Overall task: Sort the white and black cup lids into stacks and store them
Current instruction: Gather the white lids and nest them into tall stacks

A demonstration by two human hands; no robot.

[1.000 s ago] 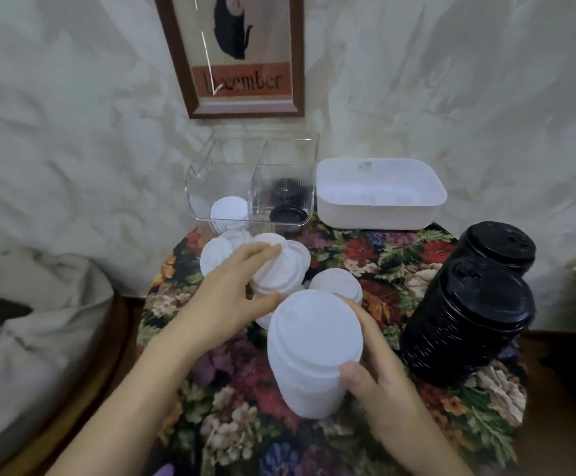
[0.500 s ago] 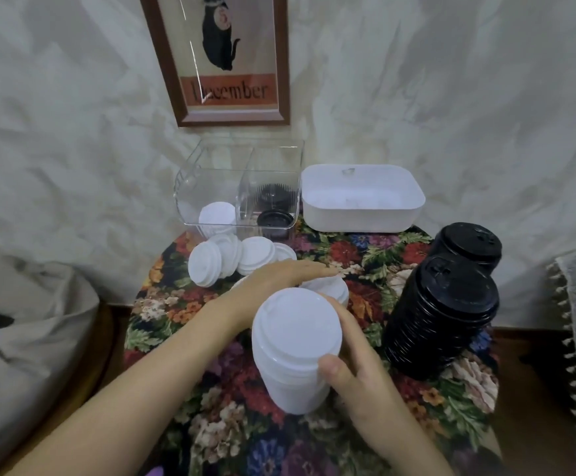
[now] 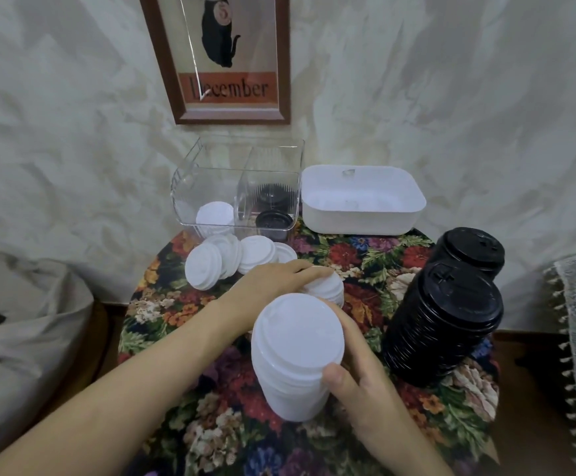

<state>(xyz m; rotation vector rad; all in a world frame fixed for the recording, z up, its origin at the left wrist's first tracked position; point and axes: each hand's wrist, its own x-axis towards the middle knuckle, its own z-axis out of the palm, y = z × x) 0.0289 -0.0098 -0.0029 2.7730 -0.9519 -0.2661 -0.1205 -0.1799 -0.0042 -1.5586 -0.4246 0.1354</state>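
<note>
Stack-building on the flowered tabletop point(image 3: 365, 255)
We are holding the tall white plastic lid stack point(image 3: 293, 338) in our curled right grip point(image 3: 362, 383) to steady it; our left grip point(image 3: 269, 286) is draping over a short white lid pile point(image 3: 331, 291) behind, hold unclear.

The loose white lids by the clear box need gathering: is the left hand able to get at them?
Probably yes: the loose white lids lie just beyond the left hand, with nothing between, though it rests on a short white stack.

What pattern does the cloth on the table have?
The tablecloth has a dense multicoloured floral print on a dark ground, shown in the head view.
</note>
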